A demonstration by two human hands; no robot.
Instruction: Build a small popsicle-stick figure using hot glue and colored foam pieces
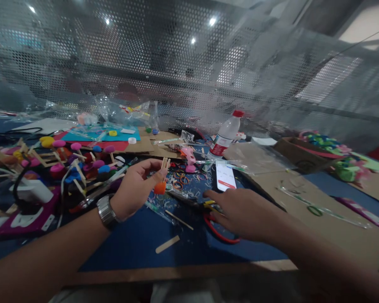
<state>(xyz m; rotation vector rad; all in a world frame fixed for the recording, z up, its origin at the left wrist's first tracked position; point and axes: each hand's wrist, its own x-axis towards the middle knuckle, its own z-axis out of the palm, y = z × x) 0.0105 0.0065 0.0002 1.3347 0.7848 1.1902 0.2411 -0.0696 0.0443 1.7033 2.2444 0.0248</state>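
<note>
My left hand [134, 189], wearing a metal-banded watch [107, 211], pinches a small bunch of short wooden sticks [166, 163]. An orange cap [159, 188] sits at the lower end of the sticks, just under my fingertips. My right hand [236, 210] hovers over a pair of scissors [222, 237] with red and yellow handles. Its index finger and thumb are apart, on either side of the yellow part; contact is hard to make out. The dark blades [185, 200] point left, toward the orange cap.
Behind my right hand lie a lit phone [225, 177] and a tilted plastic bottle [226, 134]. A pink figure [188, 159] and rubber bands [180, 180] are mid-table. Colourful stick-and-cap pieces [76, 158] and a purple power strip [31, 219] crowd the left. Cardboard [303, 214] covers the right.
</note>
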